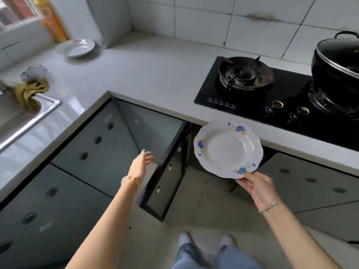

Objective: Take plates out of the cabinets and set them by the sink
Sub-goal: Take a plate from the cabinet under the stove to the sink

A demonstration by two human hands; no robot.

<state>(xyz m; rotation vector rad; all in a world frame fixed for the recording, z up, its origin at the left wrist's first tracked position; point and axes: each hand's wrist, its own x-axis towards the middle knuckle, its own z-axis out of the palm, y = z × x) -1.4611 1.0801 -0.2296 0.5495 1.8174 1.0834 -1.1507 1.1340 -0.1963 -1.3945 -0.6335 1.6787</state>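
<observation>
Plate (228, 150) beside open cabinet door (165, 171), stove (211, 92) above

The right hand (256, 186) holds a flowered plate (228, 149) by its rim beside the open cabinet door (165, 171).

Soft daylight, blurred wide-angle edges

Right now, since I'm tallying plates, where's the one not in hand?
Head view, upper left: the plate sits on the countertop by the orange container, beyond the sink.
</observation>
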